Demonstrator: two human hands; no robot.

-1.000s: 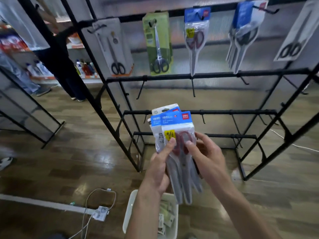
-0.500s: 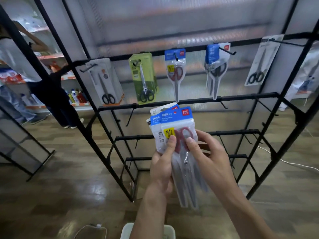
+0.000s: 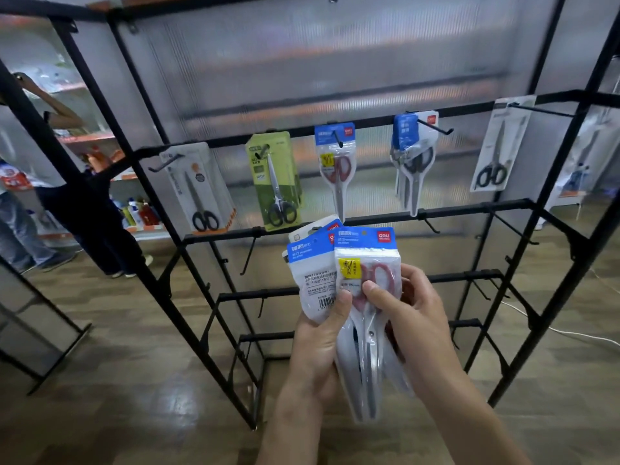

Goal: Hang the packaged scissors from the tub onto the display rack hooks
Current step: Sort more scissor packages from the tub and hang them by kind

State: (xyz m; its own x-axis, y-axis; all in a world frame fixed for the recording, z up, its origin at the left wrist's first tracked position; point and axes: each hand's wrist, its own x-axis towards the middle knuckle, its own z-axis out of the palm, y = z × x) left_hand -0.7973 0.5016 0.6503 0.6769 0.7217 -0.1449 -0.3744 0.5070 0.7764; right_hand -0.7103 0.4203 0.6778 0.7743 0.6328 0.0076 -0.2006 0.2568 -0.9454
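Your left hand (image 3: 315, 344) grips the fanned scissor packs (image 3: 315, 273) from 7 o'clock, thumb across their front, while your right hand (image 3: 412, 317) pinches the front red-handled pack (image 3: 367, 263) from 3 o'clock, below the rack's (image 3: 379, 216) hung row.

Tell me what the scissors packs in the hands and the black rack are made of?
The front scissors pack looks like glossy clear plastic under a blue printed card top; it shines and shows red handles through it. The display rack looks like matte black painted metal: thin straight bars and hooks. Both are guesses from looks.
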